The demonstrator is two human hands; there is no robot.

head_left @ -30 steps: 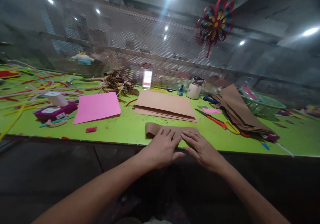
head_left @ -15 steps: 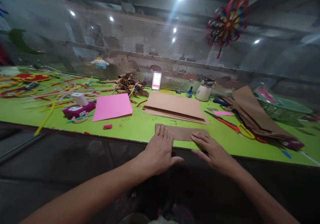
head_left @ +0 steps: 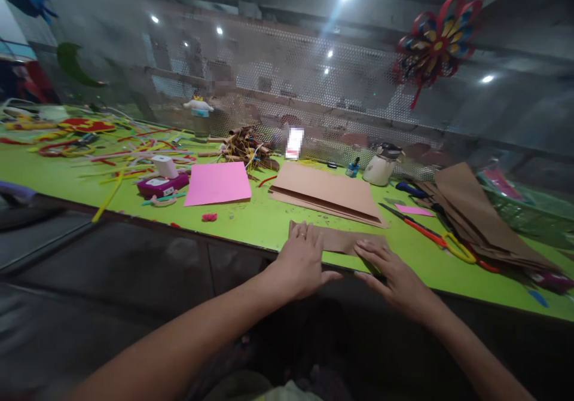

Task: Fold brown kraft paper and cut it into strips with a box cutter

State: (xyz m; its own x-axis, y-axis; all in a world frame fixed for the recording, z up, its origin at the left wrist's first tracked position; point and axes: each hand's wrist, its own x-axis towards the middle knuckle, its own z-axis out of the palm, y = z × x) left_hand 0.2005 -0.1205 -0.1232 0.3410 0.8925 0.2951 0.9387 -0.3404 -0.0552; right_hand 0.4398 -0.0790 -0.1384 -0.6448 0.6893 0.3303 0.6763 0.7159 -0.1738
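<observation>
A narrow strip of brown paper (head_left: 338, 239) lies along the front edge of the green table. Flat on its left end rests my left hand (head_left: 302, 260), fingers stretched out and thumb pointing right. On the strip's right end, my right hand (head_left: 388, 269) presses with extended fingers, its thumb over the table edge. Neither hand grips anything. Just behind the strip lies a stack of folded brown paper (head_left: 329, 192). To the left is a pink paper sheet (head_left: 218, 184).
Scissors with orange and yellow handles (head_left: 442, 241) lie at right, beside more brown paper (head_left: 488, 227) and a green basket (head_left: 533, 204). A purple power strip (head_left: 162, 184), pipe cleaners and a bundle of twigs (head_left: 246, 147) are at left. A cream jar (head_left: 381, 167) stands behind.
The view has turned slightly left, so things appear shifted to the right. Both hands stay on the brown paper strip in nearly the same pose.
</observation>
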